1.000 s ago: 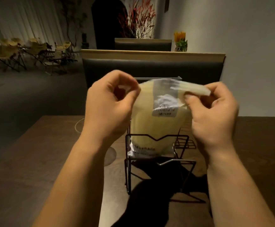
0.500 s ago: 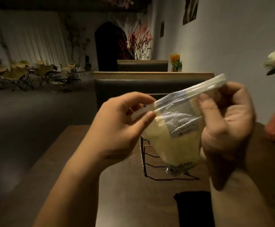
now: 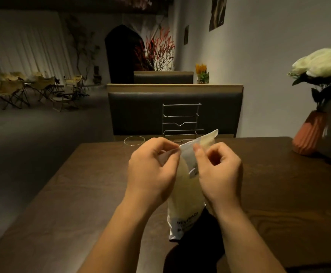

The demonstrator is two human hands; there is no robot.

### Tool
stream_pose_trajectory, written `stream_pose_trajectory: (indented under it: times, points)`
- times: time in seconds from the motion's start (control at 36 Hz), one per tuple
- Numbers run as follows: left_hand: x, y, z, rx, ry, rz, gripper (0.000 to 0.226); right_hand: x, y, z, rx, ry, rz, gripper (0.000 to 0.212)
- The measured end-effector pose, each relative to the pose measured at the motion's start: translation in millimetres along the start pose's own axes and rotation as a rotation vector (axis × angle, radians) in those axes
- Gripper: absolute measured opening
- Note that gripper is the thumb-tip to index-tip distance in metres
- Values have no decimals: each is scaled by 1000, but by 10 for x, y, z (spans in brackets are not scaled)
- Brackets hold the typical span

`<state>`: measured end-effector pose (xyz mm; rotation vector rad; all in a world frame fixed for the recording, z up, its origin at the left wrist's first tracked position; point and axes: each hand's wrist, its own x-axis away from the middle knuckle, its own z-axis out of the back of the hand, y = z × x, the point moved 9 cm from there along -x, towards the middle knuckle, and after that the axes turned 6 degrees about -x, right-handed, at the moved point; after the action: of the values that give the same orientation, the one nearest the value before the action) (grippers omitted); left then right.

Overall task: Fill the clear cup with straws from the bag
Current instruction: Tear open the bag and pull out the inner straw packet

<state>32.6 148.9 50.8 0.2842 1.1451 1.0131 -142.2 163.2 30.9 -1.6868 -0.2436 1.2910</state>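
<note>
Both hands hold the bag (image 3: 184, 186) upright above the desk (image 3: 93, 194). The left hand (image 3: 152, 170) and right hand (image 3: 218, 172) pinch its top edge with closed fingers. The clear cup (image 3: 134, 140) stands beyond, near the desk's far edge.

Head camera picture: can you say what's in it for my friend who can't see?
A left hand and right hand pinch the top of a pale yellow plastic bag above a dark wooden table. A clear cup's rim shows behind.

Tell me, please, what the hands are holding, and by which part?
Both the left hand and right hand pinch the bag at its top edge.
</note>
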Motion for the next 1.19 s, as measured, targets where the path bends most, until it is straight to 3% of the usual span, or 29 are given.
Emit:
stream_pose_trajectory:
  times: [0.08, 0.14, 0.28, 0.36, 0.42, 0.61, 0.83, 0.92, 1.0, 1.19]
  points:
    - [-31, 139, -107, 159, -75, 24, 4, -48, -65, -140, -46, -199, -84, 54]
    - [-55, 228, -205, 175, -182, 37, 1, -111, -13, -142, -125, -246, -213, 64]
    - [-128, 206, -317, 435, -392, 167, 17, -154, 128, -132, -211, -418, -471, 46]
    - [-219, 117, -320, 366, -416, 185, 13, -141, 117, -197, -171, -527, -486, 40]
    - [-269, 76, -337, 286, -436, 192, 21, -132, 85, -259, -138, -573, -469, 33]
    - [-309, -10, -409, 70, -604, 213, 34, -94, 76, -442, -101, -616, -465, 27]
    - [-223, -236, -421, 165, -799, 327, 30, 13, 49, -564, -223, -707, -496, 28]
    - [-234, -255, -428, 250, -794, 301, 43, -10, 78, -575, -251, -677, -491, 28]
    - [-280, -199, -458, 370, -755, 228, 26, -52, 100, -569, -293, -647, -494, 29]
    - [-215, -313, -710, 741, -610, 390, 20, -197, 139, -514, -299, -595, -520, 28]
